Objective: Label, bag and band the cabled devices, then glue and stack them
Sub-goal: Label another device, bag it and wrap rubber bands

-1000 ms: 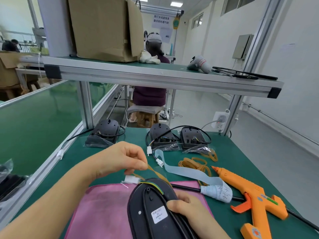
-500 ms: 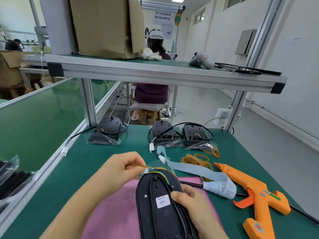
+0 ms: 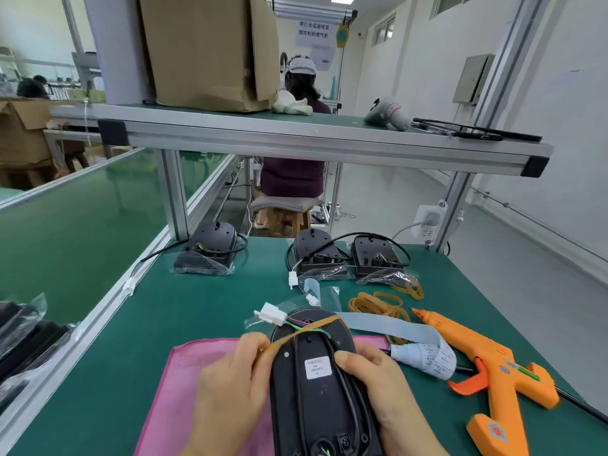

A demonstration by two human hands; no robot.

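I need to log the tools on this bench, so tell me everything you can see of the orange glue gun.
The orange plastic hot glue gun lies on its side on the green bench mat, right of the pink cloth. Its pointed nozzle aims toward the far left, near the loose tan rubber bands; the handle points toward the camera. It has a curved orange trigger, a small green strip on the body, a round sticker near the handle's base, and a black cord trailing right. Neither hand touches it.
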